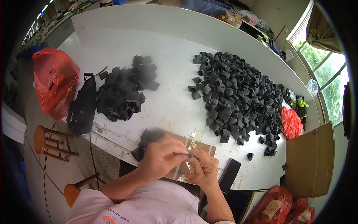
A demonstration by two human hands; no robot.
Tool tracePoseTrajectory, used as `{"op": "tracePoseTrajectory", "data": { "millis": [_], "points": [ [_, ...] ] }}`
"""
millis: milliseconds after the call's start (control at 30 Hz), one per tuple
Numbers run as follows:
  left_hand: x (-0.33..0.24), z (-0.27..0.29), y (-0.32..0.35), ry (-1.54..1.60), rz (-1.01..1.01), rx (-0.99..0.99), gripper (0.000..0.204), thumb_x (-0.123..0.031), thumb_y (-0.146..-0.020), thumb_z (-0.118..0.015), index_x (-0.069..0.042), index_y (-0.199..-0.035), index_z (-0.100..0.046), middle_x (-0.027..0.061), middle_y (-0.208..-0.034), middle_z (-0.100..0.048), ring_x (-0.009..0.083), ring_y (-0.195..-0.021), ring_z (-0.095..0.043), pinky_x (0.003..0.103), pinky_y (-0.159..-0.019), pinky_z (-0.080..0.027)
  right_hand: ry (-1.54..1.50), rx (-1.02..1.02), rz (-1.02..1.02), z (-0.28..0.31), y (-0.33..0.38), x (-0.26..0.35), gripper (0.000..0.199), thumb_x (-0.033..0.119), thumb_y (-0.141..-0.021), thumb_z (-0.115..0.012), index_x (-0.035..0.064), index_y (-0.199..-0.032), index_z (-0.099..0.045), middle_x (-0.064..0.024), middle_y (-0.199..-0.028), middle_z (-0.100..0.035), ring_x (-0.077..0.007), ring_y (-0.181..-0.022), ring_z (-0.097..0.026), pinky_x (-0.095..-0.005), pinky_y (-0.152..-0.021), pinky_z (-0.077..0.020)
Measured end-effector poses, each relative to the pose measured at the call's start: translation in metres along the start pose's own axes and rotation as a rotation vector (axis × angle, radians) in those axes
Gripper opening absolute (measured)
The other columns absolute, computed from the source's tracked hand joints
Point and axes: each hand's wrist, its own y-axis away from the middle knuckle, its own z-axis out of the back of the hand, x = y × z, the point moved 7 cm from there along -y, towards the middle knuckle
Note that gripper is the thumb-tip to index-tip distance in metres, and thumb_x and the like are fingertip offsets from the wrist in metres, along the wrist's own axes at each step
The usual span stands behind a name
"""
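Hands: While a small black piece (182, 154) is being pinched between them, the left hand (160, 156) and right hand (204, 168) are being held together over a brown board (201, 145).
Piles: flat black pieces (123, 91) are being kept left, rolled ones (242, 97) right (both on the white table (167, 56)).

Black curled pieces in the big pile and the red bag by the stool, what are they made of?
The black curled pieces look like matte rubber or synthetic leather: dull, holding their bend. The red bag looks like thin glossy plastic: crinkled, shiny highlights.
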Motion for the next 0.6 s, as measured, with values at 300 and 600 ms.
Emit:
{"op": "tracePoseTrajectory", "data": {
  "millis": [300, 600],
  "points": [
    [0.008, 0.003, 0.015, 0.043, -0.055, -0.129, 0.005, 0.000, -0.074, -0.064, -0.001, -0.077, -0.060, 0.0092, -0.080, -0.060, 0.0168, -0.070, -0.055, 0.025, -0.061, -0.043, 0.164, -0.022, 0.170, -0.005, -0.004, 0.012, 0.013, -0.007, -0.068, -0.060, 0.0009, -0.079, -0.059, -0.0072, -0.061, -0.049, -0.0201, -0.050, -0.048, -0.0258, -0.047, -0.0384],
    [-0.008, -0.010, 0.001, -0.177, -0.176, -0.046, 0.010, -0.002, -0.074, -0.064, -0.001, -0.081, -0.058, 0.0090, -0.077, -0.059, 0.0182, -0.067, -0.055, 0.026, -0.059, -0.044, -0.086, 0.085, -0.085, -0.009, 0.010, -0.023, 0.014, -0.002, -0.073, -0.059, 0.0010, -0.086, -0.058, -0.0097, -0.069, -0.055, -0.0214, -0.055, -0.053, -0.0292, -0.050, -0.0426]
  ]
}}
